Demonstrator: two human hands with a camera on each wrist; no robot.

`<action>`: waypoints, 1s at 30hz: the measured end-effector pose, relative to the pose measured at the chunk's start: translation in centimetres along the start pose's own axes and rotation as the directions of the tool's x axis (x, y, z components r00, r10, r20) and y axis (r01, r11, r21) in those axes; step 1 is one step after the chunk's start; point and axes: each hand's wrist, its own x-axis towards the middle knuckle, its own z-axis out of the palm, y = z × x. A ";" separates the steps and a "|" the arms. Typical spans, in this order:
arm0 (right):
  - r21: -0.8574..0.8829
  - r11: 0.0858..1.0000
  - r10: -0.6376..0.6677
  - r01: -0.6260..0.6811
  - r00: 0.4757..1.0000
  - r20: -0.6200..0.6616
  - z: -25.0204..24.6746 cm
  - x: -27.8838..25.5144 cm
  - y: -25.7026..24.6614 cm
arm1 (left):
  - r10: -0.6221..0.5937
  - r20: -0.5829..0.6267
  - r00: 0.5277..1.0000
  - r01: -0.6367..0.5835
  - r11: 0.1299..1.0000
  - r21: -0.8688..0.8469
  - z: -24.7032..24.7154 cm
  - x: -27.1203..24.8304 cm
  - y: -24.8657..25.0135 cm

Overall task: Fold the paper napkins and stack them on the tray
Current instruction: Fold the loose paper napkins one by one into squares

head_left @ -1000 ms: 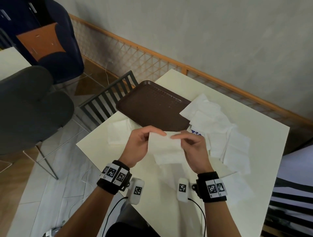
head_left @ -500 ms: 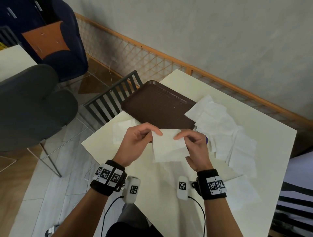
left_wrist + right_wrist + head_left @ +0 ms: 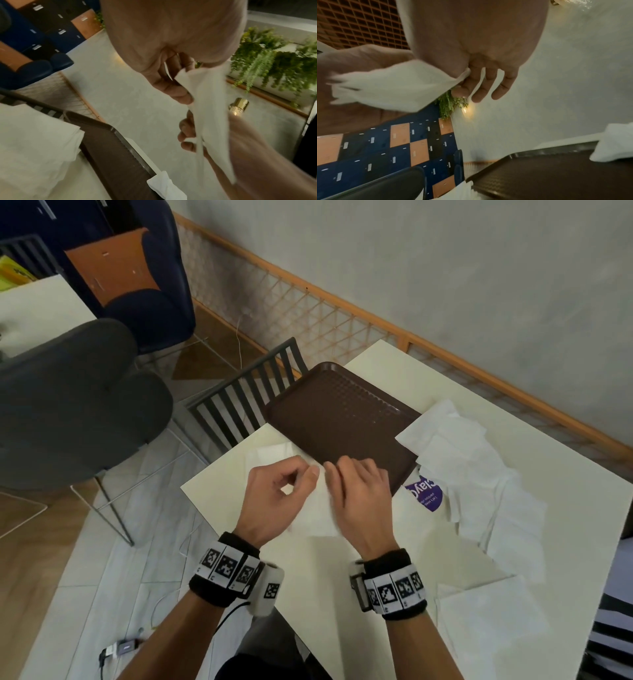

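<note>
I hold one white paper napkin [image 3: 317, 508] between both hands, above the table's near-left part and just in front of the brown tray [image 3: 342, 419]. My left hand [image 3: 306, 474] pinches its upper edge, fingers curled; in the left wrist view the napkin [image 3: 211, 108] hangs folded from that pinch. My right hand [image 3: 334, 470] is palm-down over it, and in the right wrist view thumb and index finger pinch the napkin [image 3: 393, 88] while the other fingers stay extended. The tray holds nothing. Loose unfolded napkins [image 3: 479, 474] lie right of the tray.
A flat napkin [image 3: 486, 621] lies at the table's near right, another napkin [image 3: 274, 453] left of the tray's front corner. A purple-labelled pack [image 3: 424, 491] sits under the pile. A slatted chair back [image 3: 246, 402] and a grey chair [image 3: 68, 405] stand left of the table.
My hands have come together until their fingertips almost meet. The napkin, earlier held spread between them, is now doubled over and mostly hidden under my right hand.
</note>
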 end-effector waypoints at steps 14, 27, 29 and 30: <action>0.406 0.847 0.262 -0.344 0.934 0.244 11.8 2.6 -0.9 | -0.336 -0.162 0.928 0.369 0.890 0.267 -5.7 4.6 -10.8; 0.068 0.918 0.344 -0.392 0.869 0.355 9.8 1.7 1.0 | -0.492 -0.010 0.871 0.337 0.580 0.741 -3.9 4.7 -15.5; 0.055 0.911 0.384 -0.408 0.890 0.245 6.7 0.7 3.8 | -0.393 -0.025 0.919 0.300 0.659 0.690 -3.1 3.3 -14.4; 0.014 0.904 0.417 -0.427 0.888 0.194 5.2 0.1 5.7 | -0.339 -0.022 0.941 0.267 0.700 0.663 -2.6 2.5 -13.9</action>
